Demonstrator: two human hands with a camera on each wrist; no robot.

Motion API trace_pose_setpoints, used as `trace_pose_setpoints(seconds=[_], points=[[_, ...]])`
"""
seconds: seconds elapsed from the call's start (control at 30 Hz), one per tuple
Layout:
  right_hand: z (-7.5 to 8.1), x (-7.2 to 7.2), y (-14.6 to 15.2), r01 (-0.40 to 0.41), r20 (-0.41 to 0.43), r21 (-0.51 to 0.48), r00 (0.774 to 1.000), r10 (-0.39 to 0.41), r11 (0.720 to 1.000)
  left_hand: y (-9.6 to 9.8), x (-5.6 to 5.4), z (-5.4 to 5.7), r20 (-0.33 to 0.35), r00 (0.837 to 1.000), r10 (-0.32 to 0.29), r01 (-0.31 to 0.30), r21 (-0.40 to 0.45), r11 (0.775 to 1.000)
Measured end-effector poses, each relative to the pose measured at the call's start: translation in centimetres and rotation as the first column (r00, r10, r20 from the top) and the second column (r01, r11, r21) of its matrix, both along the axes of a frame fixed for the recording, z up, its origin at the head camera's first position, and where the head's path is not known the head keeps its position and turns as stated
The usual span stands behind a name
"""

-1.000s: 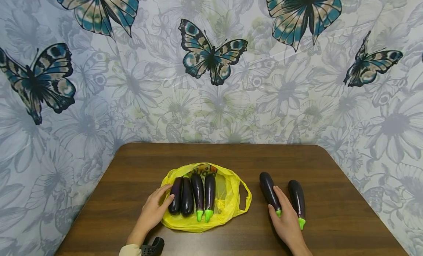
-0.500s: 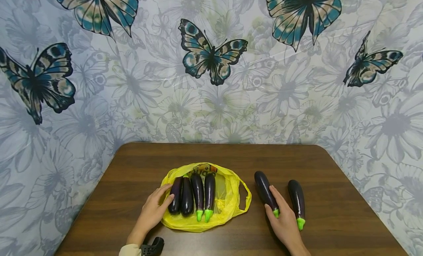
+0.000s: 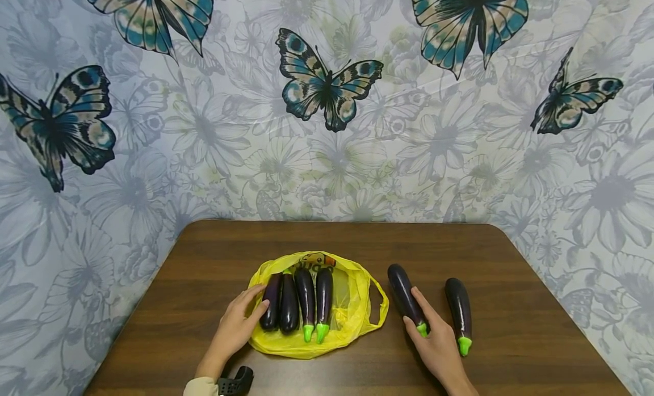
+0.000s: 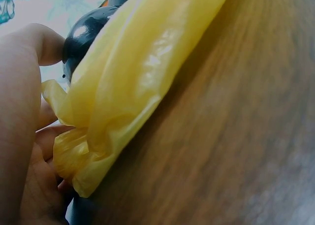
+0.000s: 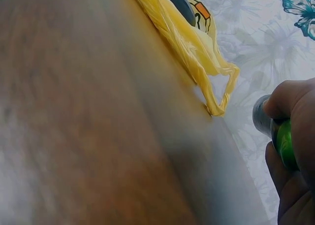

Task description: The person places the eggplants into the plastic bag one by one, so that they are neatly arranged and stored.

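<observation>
My right hand (image 3: 440,346) grips an eggplant (image 3: 405,293) near its green stem end, thumb on one side and fingers on the other. Its dark tip points away, to the right of the yellow plastic bag (image 3: 286,346). In the right wrist view the green cap (image 5: 285,144) shows between thumb and fingers. At the bag's left edge, my left hand (image 3: 236,328) holds the rim, the thumb against the leftmost eggplant (image 3: 272,302) inside. The left wrist view shows bunched yellow film (image 4: 78,153) against the fingers. Several eggplants lie side by side in the bag.
Another eggplant (image 3: 459,308) lies on the brown wooden table (image 3: 531,339), right of my right hand. A bag handle loop (image 3: 380,305) sticks out toward the right. A patterned butterfly backdrop (image 3: 337,175) hangs behind the table's far edge.
The right hand has moved left with its eggplant, closer to the bag and away from the other loose one. The left hand and the bag have stayed in place.
</observation>
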State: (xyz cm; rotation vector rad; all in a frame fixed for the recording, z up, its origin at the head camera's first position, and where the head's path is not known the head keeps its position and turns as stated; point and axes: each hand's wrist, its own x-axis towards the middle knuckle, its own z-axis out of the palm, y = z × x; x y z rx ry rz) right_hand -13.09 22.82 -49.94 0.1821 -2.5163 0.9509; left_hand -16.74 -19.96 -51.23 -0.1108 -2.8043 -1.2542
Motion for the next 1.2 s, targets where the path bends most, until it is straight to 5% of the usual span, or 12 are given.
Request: trace_pose_setpoints(seconds=[1.2], points=[[0.0, 0.5, -2.5, -0.099, -0.001, -0.088, 0.995, 0.099, 0.991, -0.1, 0.1, 0.2, 0.018, 1.0, -0.003, 0.003, 0.005, 1.0]])
